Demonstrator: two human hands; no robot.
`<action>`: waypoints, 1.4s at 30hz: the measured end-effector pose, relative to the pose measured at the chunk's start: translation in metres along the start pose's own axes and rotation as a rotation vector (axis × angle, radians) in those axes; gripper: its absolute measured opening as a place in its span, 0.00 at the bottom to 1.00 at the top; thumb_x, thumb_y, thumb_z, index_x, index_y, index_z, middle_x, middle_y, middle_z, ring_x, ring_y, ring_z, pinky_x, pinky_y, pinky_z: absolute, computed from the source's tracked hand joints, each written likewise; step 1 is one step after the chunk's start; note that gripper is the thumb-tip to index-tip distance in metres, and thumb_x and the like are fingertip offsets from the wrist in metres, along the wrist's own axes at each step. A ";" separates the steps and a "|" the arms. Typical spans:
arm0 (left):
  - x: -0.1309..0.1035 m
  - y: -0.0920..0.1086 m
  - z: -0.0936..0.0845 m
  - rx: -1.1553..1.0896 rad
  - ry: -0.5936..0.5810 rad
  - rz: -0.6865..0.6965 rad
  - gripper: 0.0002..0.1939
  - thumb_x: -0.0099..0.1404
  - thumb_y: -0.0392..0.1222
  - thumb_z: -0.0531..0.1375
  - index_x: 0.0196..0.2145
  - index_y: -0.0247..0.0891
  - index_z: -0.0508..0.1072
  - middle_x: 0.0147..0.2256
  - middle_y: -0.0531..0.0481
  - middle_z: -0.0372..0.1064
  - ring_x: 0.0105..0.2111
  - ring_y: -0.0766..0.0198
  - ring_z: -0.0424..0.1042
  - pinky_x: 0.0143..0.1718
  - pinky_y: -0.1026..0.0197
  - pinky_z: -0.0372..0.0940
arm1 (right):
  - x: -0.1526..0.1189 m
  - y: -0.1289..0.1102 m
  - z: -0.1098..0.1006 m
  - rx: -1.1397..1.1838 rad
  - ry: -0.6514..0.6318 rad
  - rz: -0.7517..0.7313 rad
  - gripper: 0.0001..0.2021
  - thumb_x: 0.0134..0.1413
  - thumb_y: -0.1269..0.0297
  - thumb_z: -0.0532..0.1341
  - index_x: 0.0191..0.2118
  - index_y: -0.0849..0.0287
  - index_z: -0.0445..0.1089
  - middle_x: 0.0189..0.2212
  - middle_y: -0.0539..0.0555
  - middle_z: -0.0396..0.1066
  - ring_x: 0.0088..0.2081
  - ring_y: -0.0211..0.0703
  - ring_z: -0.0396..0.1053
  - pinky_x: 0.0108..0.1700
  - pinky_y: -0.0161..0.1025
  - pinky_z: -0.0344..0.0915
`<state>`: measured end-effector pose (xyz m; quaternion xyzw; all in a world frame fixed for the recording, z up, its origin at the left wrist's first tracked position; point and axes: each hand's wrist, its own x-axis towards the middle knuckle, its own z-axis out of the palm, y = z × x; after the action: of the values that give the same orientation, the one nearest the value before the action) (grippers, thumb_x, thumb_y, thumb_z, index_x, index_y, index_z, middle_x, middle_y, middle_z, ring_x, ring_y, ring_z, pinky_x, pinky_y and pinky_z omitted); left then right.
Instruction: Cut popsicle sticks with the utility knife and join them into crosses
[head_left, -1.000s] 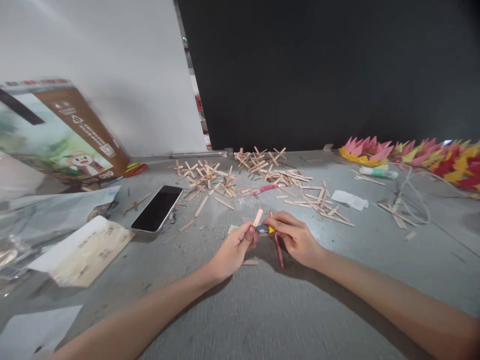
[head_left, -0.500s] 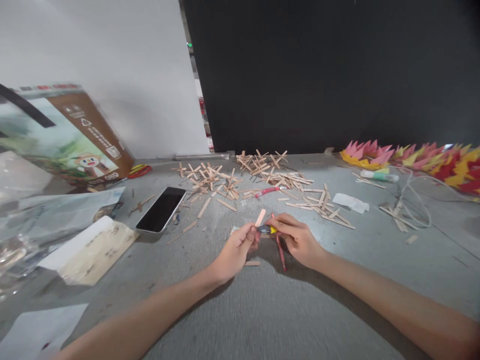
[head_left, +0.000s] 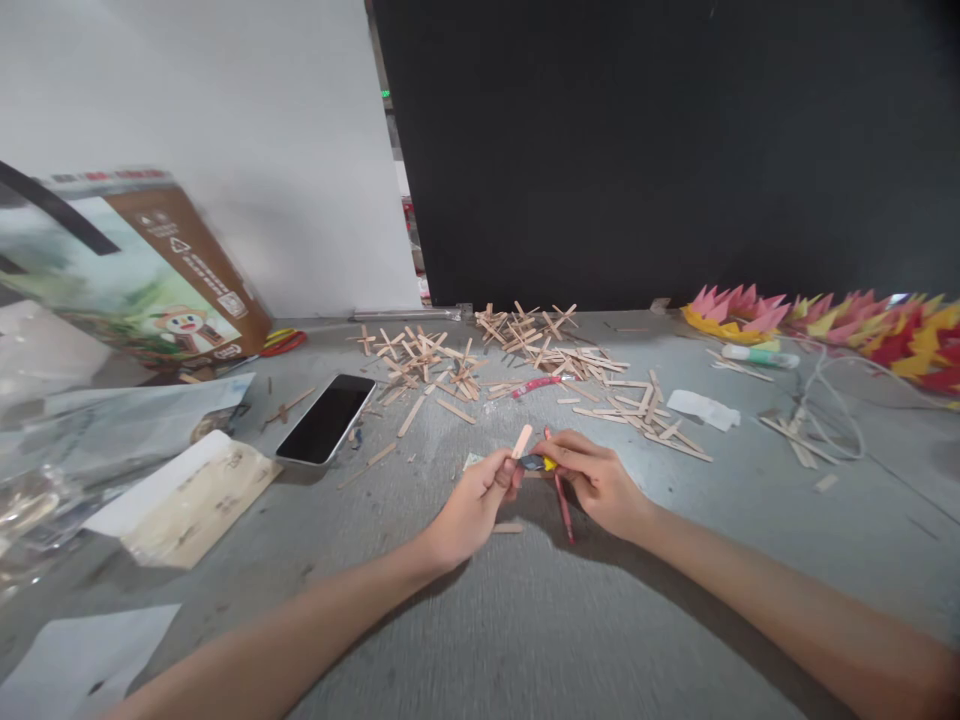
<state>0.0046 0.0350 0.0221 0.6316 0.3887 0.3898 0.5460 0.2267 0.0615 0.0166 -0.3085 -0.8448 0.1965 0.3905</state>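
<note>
My left hand (head_left: 480, 495) is closed, with a wooden craft stick (head_left: 523, 441) pinched between thumb and fingers, its rounded end pointing up and away. Between the two hands is a small dark grey piece with a yellow end (head_left: 550, 464); its kind is not clear. My right hand (head_left: 596, 480) pinches the yellow end, and the grey part reaches the left fingertips. A thin red stick-like thing (head_left: 563, 510) runs under the right fingers; whether they hold it or it lies on the table cannot be told. Another craft stick (head_left: 508, 528) lies just below the hands.
Piles of craft sticks, some crossed (head_left: 420, 355), spread over the grey table (head_left: 480, 640). A phone (head_left: 327, 420) and plastic packets (head_left: 191, 505) lie left, near a printed bag (head_left: 180, 270). Paper lotus shapes (head_left: 735, 312), a glue stick (head_left: 759, 356) and a white cable (head_left: 840, 410) are right.
The view has shifted very slightly. Both hands keep the same hold on the craft stick and the grey-and-yellow piece.
</note>
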 end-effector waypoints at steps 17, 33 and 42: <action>-0.001 0.004 0.001 -0.017 -0.022 -0.016 0.28 0.73 0.68 0.48 0.29 0.40 0.60 0.25 0.57 0.51 0.25 0.67 0.52 0.29 0.64 0.55 | -0.001 0.002 -0.003 0.054 -0.024 -0.015 0.25 0.69 0.77 0.50 0.61 0.48 0.73 0.44 0.56 0.75 0.43 0.43 0.74 0.50 0.44 0.74; -0.007 0.007 0.002 -0.078 -0.056 -0.186 0.29 0.69 0.72 0.49 0.33 0.41 0.60 0.30 0.55 0.52 0.29 0.66 0.54 0.29 0.62 0.72 | -0.002 0.005 -0.002 0.070 -0.055 -0.031 0.26 0.67 0.79 0.51 0.61 0.49 0.73 0.43 0.56 0.75 0.40 0.42 0.73 0.49 0.44 0.74; -0.007 0.001 0.002 -0.050 -0.041 -0.151 0.29 0.70 0.72 0.50 0.32 0.41 0.61 0.29 0.54 0.53 0.29 0.66 0.56 0.28 0.64 0.69 | -0.003 0.004 0.000 0.038 -0.055 -0.038 0.28 0.65 0.80 0.50 0.61 0.47 0.72 0.43 0.56 0.75 0.41 0.44 0.72 0.45 0.42 0.74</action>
<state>0.0035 0.0279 0.0226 0.5944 0.4142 0.3438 0.5974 0.2296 0.0625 0.0133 -0.2794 -0.8571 0.2134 0.3765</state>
